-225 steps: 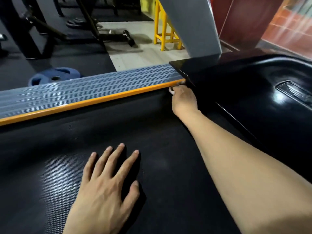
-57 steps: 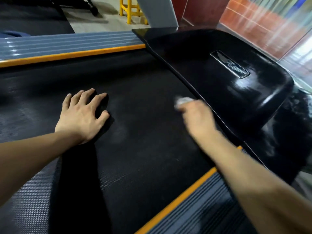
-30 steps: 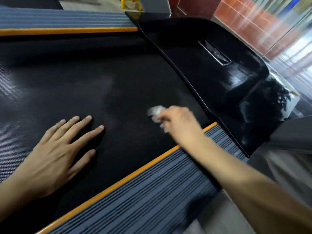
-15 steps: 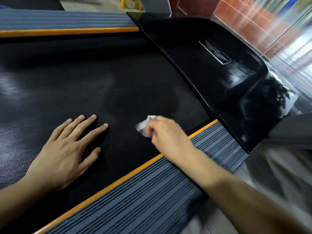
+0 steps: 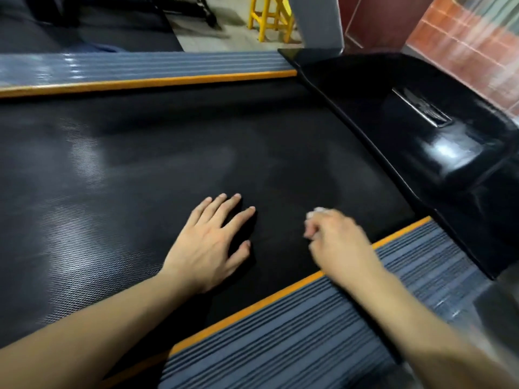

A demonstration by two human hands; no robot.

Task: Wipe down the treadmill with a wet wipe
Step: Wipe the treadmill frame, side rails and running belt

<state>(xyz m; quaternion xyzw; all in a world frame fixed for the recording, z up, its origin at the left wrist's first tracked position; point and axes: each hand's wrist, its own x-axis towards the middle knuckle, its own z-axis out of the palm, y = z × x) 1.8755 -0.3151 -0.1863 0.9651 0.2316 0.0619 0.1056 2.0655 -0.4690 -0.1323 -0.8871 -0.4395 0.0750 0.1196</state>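
Observation:
The treadmill's black textured belt (image 5: pixel 174 164) fills the middle of the head view, with damp smears across it. My left hand (image 5: pixel 209 242) lies flat on the belt, fingers straight and spread. Just to its right, my right hand (image 5: pixel 335 242) grips a crumpled white wet wipe (image 5: pixel 316 212) and holds it against the belt near the near side rail. Only a small bit of the wipe shows past the knuckles.
Grey ribbed side rails with orange edging run along the far side (image 5: pixel 146 66) and the near side (image 5: pixel 323 327). The glossy black motor cover (image 5: pixel 438 141) rises at the right. A grey upright post (image 5: pixel 317 21) and a yellow stool (image 5: pixel 269 15) stand beyond.
My right hand has dragged the wipe along the belt from the far rail to the near rail over the last seconds. My left hand has stayed flat on the belt.

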